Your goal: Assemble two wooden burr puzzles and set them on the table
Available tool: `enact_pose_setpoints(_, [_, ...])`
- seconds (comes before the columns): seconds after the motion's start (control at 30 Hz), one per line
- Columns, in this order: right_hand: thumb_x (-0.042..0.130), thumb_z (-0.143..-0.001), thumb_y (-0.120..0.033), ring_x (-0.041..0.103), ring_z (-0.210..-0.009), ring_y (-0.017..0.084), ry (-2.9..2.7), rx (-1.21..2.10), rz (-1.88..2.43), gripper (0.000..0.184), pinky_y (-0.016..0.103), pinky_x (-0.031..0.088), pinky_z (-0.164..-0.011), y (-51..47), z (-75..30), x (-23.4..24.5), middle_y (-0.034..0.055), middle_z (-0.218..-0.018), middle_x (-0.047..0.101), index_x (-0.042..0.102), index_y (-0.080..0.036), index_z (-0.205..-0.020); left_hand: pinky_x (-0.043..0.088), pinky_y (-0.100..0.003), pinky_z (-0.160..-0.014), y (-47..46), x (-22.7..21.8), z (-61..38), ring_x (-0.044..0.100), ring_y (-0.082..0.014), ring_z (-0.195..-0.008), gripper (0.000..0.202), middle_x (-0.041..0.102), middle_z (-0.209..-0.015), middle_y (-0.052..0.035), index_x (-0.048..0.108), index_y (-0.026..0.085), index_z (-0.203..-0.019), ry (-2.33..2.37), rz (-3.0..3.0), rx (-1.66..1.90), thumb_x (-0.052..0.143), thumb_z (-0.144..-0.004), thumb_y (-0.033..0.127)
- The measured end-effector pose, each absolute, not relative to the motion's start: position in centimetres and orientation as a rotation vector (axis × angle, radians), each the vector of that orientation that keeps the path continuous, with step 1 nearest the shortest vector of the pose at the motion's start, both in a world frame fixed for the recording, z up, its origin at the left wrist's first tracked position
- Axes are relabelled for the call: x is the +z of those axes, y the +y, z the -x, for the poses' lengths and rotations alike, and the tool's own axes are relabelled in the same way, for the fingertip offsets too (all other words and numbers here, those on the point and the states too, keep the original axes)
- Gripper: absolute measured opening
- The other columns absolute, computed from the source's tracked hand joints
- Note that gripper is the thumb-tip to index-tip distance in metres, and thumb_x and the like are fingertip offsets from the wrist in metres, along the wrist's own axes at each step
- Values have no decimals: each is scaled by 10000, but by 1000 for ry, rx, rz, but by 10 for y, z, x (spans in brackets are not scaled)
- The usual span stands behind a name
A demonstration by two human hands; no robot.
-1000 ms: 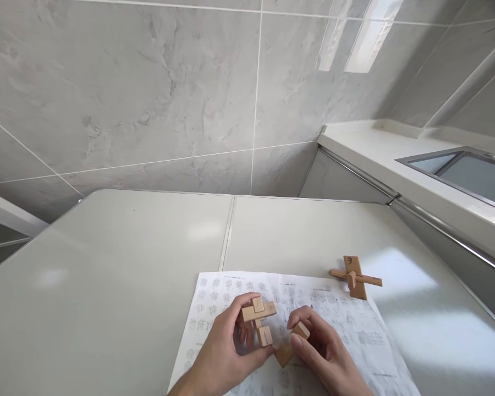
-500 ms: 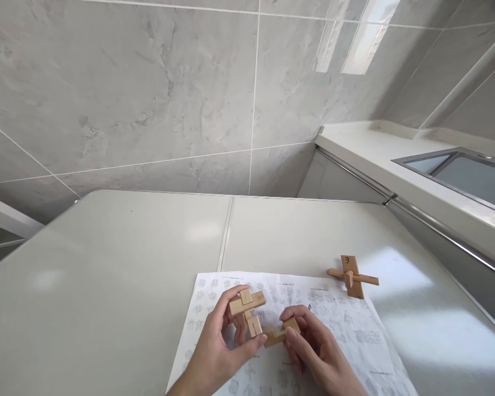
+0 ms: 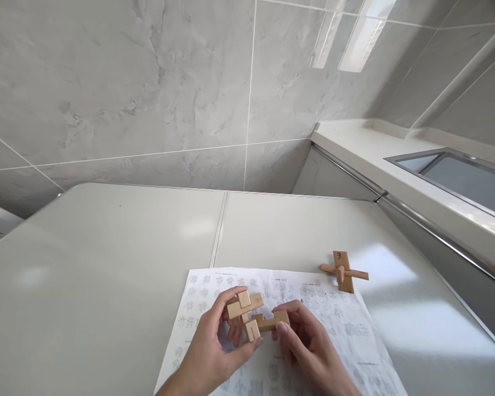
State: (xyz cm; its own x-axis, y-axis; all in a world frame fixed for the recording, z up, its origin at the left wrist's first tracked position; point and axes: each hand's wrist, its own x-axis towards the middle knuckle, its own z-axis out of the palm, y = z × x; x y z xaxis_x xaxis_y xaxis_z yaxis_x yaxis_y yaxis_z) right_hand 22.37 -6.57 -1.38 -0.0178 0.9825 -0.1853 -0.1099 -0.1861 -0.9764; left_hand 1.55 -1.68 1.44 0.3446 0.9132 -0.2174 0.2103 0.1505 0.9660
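Note:
Over the printed sheet (image 3: 226, 280), my left hand (image 3: 218, 335) is closed around a cluster of interlocked wooden puzzle pieces (image 3: 245, 307). Its thumb presses the lower block, which bears a dark mark on its end. My right hand (image 3: 307, 341) pinches a single notched wooden puzzle piece (image 3: 268, 324) between thumb and fingers. That piece's left end meets the cluster beside the lower block; whether it is seated in a notch I cannot tell. My palms and curled fingers hide parts of both.
A separate wooden assembly of crossed pieces (image 3: 342, 272), marked with a 3-like figure, stands at the sheet's upper right edge. The sheet lies on a white table (image 3: 107, 275) with a seam. Behind rises a grey tiled wall (image 3: 190, 82); a counter with a sink (image 3: 457, 170) is at right.
My right hand has brought the notched piece up and left against the cluster, turning it more level. My left hand still holds the cluster. The whole view has shifted slightly.

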Motion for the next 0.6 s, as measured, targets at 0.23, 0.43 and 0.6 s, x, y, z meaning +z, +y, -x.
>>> enact_pose_setpoints(0.23, [665,-1022,-685,521,-548,130,-935,1463,1211,469,285,432,-567,-65,-229,-7,2,-818,663,649,-222,-1100,568,-338,-788,-16,12,-15,695,-258,-924,640,711,-1012,-43,587,301,-1420,1168,-1354,733,855,-858,452])
enact_pose_setpoints(0.43, [718,-1001,-662,506,-505,124,-878,1667,1017,460,253,385,-526,-64,-234,-17,-40,-657,628,614,-247,-1170,580,-328,-794,-14,7,-12,686,-235,-887,644,724,-1026,-47,575,301,-1440,1102,-1368,705,854,-874,429])
enact_pose_setpoints(0.6, [821,-918,-651,510,-518,124,-908,1691,1035,481,246,412,-493,-66,-228,-28,-31,-659,611,674,-236,-1115,566,-294,-739,-10,3,-7,626,-193,-806,632,674,-982,-20,585,322,-1434,959,-1427,597,856,-865,358])
